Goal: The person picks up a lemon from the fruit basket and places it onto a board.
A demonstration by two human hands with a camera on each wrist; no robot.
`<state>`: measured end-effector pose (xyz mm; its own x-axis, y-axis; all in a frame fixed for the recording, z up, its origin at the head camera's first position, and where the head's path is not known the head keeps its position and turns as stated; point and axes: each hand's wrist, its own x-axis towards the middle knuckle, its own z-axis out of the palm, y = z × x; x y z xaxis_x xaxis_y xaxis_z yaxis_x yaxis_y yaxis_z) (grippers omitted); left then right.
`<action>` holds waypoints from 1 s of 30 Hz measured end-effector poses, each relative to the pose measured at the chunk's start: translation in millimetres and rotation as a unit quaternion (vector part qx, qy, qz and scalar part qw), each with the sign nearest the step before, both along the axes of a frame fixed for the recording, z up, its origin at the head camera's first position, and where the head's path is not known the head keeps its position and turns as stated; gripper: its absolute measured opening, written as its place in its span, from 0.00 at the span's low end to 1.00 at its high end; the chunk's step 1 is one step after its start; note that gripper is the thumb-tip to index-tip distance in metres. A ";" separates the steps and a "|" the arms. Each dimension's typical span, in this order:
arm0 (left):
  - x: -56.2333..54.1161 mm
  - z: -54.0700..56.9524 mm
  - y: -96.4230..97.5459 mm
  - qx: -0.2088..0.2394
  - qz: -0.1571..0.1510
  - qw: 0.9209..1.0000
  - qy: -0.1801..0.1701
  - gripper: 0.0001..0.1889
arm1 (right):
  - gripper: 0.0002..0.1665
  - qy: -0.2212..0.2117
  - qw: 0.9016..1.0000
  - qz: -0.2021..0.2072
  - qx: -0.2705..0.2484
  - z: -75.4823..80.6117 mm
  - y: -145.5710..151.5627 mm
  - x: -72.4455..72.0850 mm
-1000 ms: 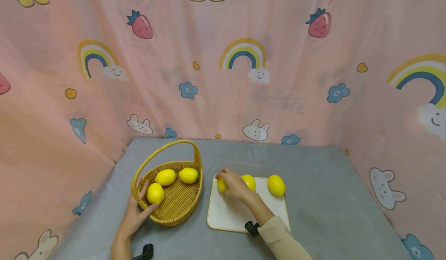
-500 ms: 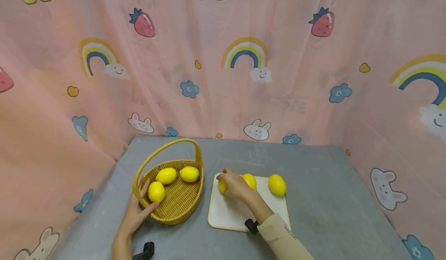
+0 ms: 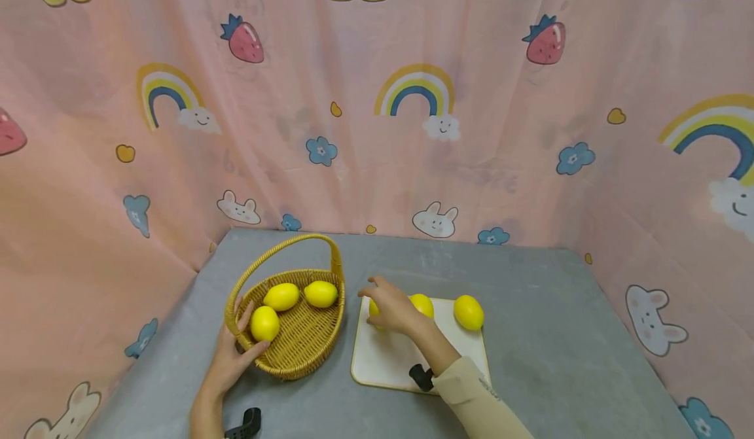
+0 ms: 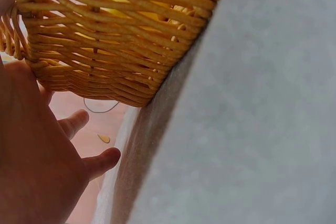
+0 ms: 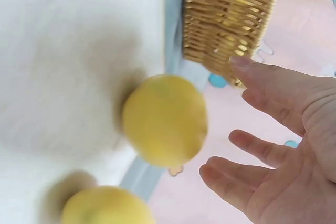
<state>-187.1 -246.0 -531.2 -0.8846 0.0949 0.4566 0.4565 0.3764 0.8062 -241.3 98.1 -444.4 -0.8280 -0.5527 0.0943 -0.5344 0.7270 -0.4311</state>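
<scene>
Lemon [image 5: 165, 121] on board [image 3: 383, 364], basket side, just below right hand [image 3: 393, 307]; long axis unclear. Right fingers spread, apart from lemon, holding nothing. Left hand [image 3: 226, 364], farther off, grips basket [image 3: 303, 354] rim.

Left hand [image 4: 39, 150] against the woven basket [image 4: 115, 40]

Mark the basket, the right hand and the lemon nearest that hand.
Basket [image 3: 303, 341], head view, bare woven floor.
Right hand [image 3: 393, 305], head view, its back.
Nearest lemon [image 5: 166, 121], right wrist view, its middle.
</scene>
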 end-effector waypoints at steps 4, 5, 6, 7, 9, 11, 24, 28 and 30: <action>1.2 0.7 -0.6 0.000 0.003 1.000 -0.001 0.44 | 0.26 0.004 1.000 0.005 0.009 8.3 -9.4 1.7; 1.6 1.0 -0.5 0.000 0.004 1.000 0.000 0.44 | 0.26 0.006 1.000 0.007 0.011 10.5 -11.6 2.2; 1.9 1.3 -0.2 -0.001 0.004 1.000 0.001 0.44 | 0.26 0.009 1.000 0.010 0.009 12.4 -13.6 2.2; 1.9 1.4 0.1 -0.004 0.004 1.000 0.002 0.44 | 0.26 0.015 1.000 0.015 0.003 14.1 -15.5 1.8; 1.5 1.6 0.8 -0.006 0.000 1.000 0.005 0.43 | 0.26 0.038 0.998 0.023 -0.032 17.3 -19.4 0.4; 0.6 1.5 1.3 -0.008 -0.003 1.000 0.009 0.43 | 0.27 0.081 0.992 0.032 -0.091 19.8 -23.7 -2.1; 2.5 1.5 0.3 -0.006 0.003 1.000 -0.003 0.43 | 0.17 0.093 0.994 0.055 -0.031 21.1 -70.3 -6.7; 2.3 1.7 0.8 -0.005 0.003 1.000 -0.004 0.43 | 0.19 0.045 0.997 0.051 0.039 17.5 -86.8 -9.6; 2.1 1.7 1.3 -0.005 0.004 1.000 -0.006 0.43 | 0.19 0.030 0.997 0.049 0.053 15.0 -92.9 -11.1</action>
<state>-185.0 -244.6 -529.5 -0.8904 0.0923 0.4458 0.4446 0.3872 0.8077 -252.4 5.3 -429.4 -0.7649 -0.6393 0.0785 -0.6266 0.7103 -0.3207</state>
